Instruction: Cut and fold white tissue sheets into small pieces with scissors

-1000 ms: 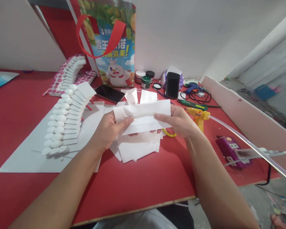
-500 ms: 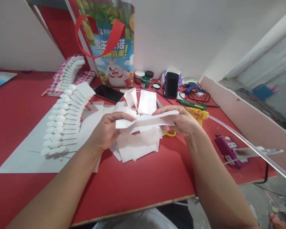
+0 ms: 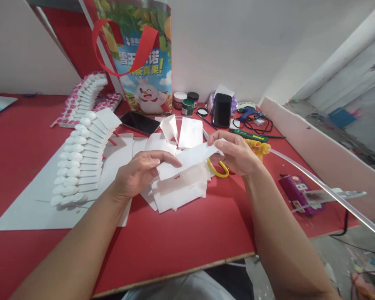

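Note:
A folded strip of white paper (image 3: pixel 190 160) is stretched between my two hands, above the table. My left hand (image 3: pixel 137 171) pinches its left end, thumb and forefinger on the paper. At the other end my right hand (image 3: pixel 234 152) grips the strip, held a little higher, so it tilts up to the right. Below lie several loose white paper sheets (image 3: pixel 181 191). Yellow-handled scissors (image 3: pixel 218 170) rest just under my right hand, their blades mostly hidden. Another white sheet (image 3: pixel 191 132) lies behind the strip, beside a bent paper piece (image 3: pixel 169 128).
Left stands a curved row of white strips with oval tips (image 3: pixel 78 156) on a white board (image 3: pixel 21 212). Behind are a phone (image 3: pixel 140 122), a printed bag (image 3: pixel 143 62) and paint jars (image 3: pixel 187 107). A yellow glue gun (image 3: pixel 258 148) and purple box (image 3: pixel 295 191) are at right.
The paper between my hands has gone from a loosely open fold to a flat, narrow strip turned toward me. More of the scissors' yellow handle shows. The view has shifted slightly.

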The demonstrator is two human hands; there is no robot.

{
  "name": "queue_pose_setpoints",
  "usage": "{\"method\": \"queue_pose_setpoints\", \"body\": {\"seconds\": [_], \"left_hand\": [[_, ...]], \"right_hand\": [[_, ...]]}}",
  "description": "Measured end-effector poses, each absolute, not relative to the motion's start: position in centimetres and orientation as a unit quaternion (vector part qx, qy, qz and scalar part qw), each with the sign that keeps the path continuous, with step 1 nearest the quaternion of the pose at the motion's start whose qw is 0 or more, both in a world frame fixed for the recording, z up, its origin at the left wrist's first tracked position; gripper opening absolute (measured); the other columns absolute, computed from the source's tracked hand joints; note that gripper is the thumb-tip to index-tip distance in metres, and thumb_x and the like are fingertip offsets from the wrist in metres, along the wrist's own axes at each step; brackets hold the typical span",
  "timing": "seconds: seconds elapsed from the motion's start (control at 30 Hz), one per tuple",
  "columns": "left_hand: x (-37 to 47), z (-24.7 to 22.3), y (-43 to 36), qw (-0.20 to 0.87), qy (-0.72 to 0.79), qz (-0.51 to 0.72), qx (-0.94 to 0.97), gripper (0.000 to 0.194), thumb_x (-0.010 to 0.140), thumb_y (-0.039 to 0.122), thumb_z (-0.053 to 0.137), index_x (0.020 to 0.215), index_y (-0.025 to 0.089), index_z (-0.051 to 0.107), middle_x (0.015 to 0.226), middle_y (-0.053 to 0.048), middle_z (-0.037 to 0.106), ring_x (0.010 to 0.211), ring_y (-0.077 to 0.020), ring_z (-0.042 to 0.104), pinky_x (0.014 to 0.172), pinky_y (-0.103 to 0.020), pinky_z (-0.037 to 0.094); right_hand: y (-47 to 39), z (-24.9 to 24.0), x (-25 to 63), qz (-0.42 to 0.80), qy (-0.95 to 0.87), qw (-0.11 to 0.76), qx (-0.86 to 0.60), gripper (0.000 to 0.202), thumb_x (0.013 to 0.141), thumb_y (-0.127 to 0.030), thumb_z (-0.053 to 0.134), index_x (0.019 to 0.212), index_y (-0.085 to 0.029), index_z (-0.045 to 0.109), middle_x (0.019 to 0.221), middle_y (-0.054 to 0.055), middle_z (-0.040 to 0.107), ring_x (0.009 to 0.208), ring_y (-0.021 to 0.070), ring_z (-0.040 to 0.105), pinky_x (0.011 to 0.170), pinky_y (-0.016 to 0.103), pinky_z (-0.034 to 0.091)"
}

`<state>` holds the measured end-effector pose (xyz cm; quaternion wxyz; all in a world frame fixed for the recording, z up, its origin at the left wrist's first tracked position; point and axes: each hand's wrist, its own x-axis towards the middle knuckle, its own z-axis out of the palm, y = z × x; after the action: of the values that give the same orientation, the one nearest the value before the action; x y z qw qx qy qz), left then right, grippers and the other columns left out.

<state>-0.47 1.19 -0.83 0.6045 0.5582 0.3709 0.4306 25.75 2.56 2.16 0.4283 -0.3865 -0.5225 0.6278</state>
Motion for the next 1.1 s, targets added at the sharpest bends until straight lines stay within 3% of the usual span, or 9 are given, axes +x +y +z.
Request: {"method": "queue_pose_setpoints", "body": {"seconds": [0.1,0.2,0.3,0.37,0.57,0.7,0.97,1.1], "left_hand": [[-0.3,-1.3,1.2,0.648,0.378,0.394,0.53,0.028,0.081,0.046,0.069,0.083,0.019,0.079,0.088,-0.01,0.072,0.076,-0.0226,0.066,0.064,-0.033,0.057],[-0.1,-1.3,1.1,0.625,0.416,0.39,0.533,0.025,0.072,0.037,0.085,0.088,0.021,0.075,0.088,-0.003,0.07,0.067,-0.0133,0.06,0.059,-0.024,0.051],[-0.2,-0.9,1.0,0.619,0.408,0.36,0.565,0.045,0.072,0.034,0.087,0.114,0.026,0.073,0.117,-0.004,0.071,0.094,-0.019,0.066,0.067,-0.023,0.053],[-0.3,-0.7,1.0,0.634,0.4,0.328,0.575,0.053,0.075,0.035,0.085,0.125,0.028,0.069,0.123,-0.005,0.07,0.107,-0.0226,0.065,0.072,-0.024,0.054],[-0.6,-0.7,1.0,0.688,0.39,0.239,0.563,0.032,0.076,0.035,0.085,0.101,0.019,0.074,0.089,-0.002,0.074,0.076,-0.0134,0.065,0.065,-0.02,0.051],[0.0,-0.4,0.6,0.738,0.355,0.223,0.529,0.027,0.081,0.036,0.082,0.098,0.017,0.072,0.078,-0.002,0.073,0.063,-0.0115,0.064,0.061,-0.021,0.051],[0.5,-0.3,0.2,0.764,0.334,0.207,0.512,0.024,0.085,0.037,0.079,0.081,0.016,0.068,0.063,-0.002,0.07,0.053,-0.0133,0.063,0.051,-0.023,0.053],[0.4,-0.4,0.3,0.769,0.335,0.204,0.505,0.025,0.085,0.038,0.078,0.081,0.015,0.07,0.065,-0.005,0.073,0.056,-0.0173,0.07,0.053,-0.026,0.056]], "right_hand": [[2.5,2.1,25.7,0.635,-0.51,0.418,-0.403,0.037,0.065,-0.031,0.089,0.086,-0.018,0.063,0.063,-0.006,0.051,0.053,0.0069,0.042,0.054,0.025,0.035],[2.6,2.0,25.6,0.639,-0.497,0.418,-0.412,0.032,0.066,-0.023,0.086,0.085,-0.017,0.062,0.059,-0.007,0.051,0.051,0.006,0.041,0.053,0.024,0.033],[2.7,1.9,25.5,0.638,-0.491,0.428,-0.41,0.027,0.066,-0.016,0.08,0.086,-0.016,0.063,0.06,-0.006,0.053,0.05,0.005,0.041,0.051,0.023,0.031],[2.7,2.0,25.4,0.632,-0.492,0.437,-0.41,0.024,0.064,-0.012,0.077,0.085,-0.016,0.064,0.063,-0.005,0.055,0.052,0.0048,0.041,0.05,0.022,0.03],[2.1,2.2,24.7,0.645,-0.506,0.424,-0.384,0.02,0.066,-0.01,0.068,0.085,-0.016,0.064,0.063,-0.005,0.057,0.051,0.0051,0.041,0.049,0.022,0.03],[1.7,2.1,24.1,0.644,-0.536,0.395,-0.378,0.021,0.068,-0.009,0.065,0.088,-0.016,0.065,0.064,-0.005,0.057,0.053,0.006,0.043,0.05,0.022,0.032],[1.8,1.7,24.0,0.658,-0.535,0.377,-0.371,0.024,0.069,-0.011,0.065,0.092,-0.016,0.065,0.065,-0.005,0.055,0.053,0.006,0.04,0.05,0.022,0.031],[1.6,2.3,23.8,0.63,-0.548,0.354,-0.421,0.027,0.075,-0.024,0.072,0.101,-0.019,0.064,0.07,-0.005,0.056,0.056,0.0077,0.044,0.051,0.022,0.035]]}}
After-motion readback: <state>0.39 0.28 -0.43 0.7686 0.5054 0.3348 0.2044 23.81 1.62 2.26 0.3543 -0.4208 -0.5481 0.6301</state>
